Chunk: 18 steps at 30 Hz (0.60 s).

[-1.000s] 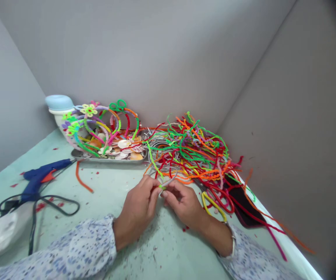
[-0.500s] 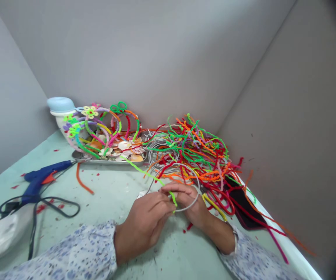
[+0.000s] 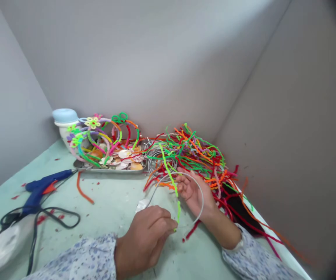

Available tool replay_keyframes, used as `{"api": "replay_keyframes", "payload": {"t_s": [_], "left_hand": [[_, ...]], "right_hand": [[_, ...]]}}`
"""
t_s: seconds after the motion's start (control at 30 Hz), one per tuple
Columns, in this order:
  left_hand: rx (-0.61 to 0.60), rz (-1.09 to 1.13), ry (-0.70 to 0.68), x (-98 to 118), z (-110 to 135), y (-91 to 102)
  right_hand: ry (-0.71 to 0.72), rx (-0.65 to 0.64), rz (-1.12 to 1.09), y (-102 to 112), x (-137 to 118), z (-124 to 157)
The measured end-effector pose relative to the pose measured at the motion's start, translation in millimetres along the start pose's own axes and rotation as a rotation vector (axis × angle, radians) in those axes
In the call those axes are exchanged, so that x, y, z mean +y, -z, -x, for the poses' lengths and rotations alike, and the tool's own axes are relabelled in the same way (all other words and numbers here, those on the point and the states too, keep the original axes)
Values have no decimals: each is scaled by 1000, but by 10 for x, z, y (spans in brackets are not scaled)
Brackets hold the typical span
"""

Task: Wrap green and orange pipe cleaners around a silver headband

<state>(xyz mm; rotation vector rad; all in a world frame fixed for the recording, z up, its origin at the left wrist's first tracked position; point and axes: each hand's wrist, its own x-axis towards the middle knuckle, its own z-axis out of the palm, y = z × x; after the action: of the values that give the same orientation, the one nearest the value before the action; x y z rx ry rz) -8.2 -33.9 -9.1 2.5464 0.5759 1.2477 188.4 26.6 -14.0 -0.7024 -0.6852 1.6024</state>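
Lime green and fuzzy, a bendy stick leans up in the middle of the head view, and we see it cross a thin grey wire ring. The left hand pinches the stick's low end, but its back hides from us how it meets the wire. The right hand is loose and open behind the ring, gripping nothing we can see. We cannot make out the small white scrap by the left hand. Fuzzy strands partly cover a flat black thing. A white bag is cut off at the left edge. We also see round, fuzzy hoops over hard shells in a shiny metal tray.
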Motion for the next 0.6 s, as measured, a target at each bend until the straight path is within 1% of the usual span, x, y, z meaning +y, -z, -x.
{"api": "replay_keyframes", "payload": {"t_s": [0.1, 0.17, 0.2, 0.27, 0.33, 0.43, 0.53, 0.6], "left_hand": [[-9, -4, -16, 34, 16, 1], [-2, -4, -24, 53, 20, 0], [2, -3, -26, 61, 18, 0], [7, -2, -33, 68, 11, 2], [21, -2, -33, 68, 4, 7], [43, -1, -5, 61, 3, 12], [69, 1, 34, 49, 10, 9], [98, 10, 49, 34, 11, 4]], "right_hand": [[-20, 65, 143, -38, -62, -46], [10, 88, 314, -65, -76, -77], [45, 78, 448, -73, -80, -96], [169, 29, 834, -74, -82, -149], [361, -10, 1233, -57, -76, -221], [428, 4, 1349, -23, -51, -350], [430, -9, 1364, -2, -42, -475], [420, -5, 1357, 5, -80, -554]]}}
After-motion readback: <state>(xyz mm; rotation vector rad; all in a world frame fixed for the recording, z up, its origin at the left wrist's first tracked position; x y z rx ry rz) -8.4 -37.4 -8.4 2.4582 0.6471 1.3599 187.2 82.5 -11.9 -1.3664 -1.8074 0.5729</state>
